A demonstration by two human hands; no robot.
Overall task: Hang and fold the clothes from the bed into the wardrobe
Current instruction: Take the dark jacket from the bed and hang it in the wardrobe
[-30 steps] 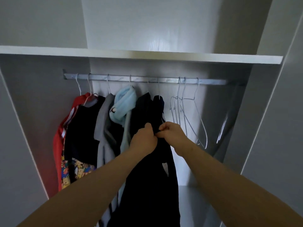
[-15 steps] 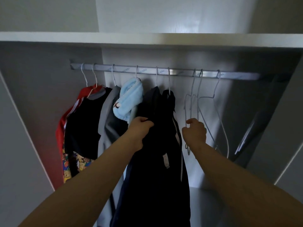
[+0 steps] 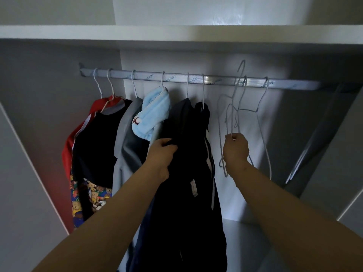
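Nearest the camera, both bare forearms reached up into the wardrobe. The left hand [image 3: 161, 152] was closed on a fold of the dark garment [image 3: 188, 173], fingers curled into the cloth at its left edge. That garment hung from a wire hook directly above the grip and fell well below it. The right hand [image 3: 235, 148] was clenched round the lower wire of an empty wire hanger [image 3: 233, 107], just right of the dark garment and not touching it. How many wires lay within that fist could not be told. The held hanger's hook stood higher than the rail [image 3: 216, 79], above the right grip. Two further empty hangers [image 3: 263, 114] hung on the rail beside it, to the right. Left of the left grip hung a light blue fleece item [image 3: 155, 114], a grey garment [image 3: 127, 134], a black top [image 3: 98, 138] and a red garment [image 3: 67, 152]. A white shelf [image 3: 176, 34] ran above the rail.
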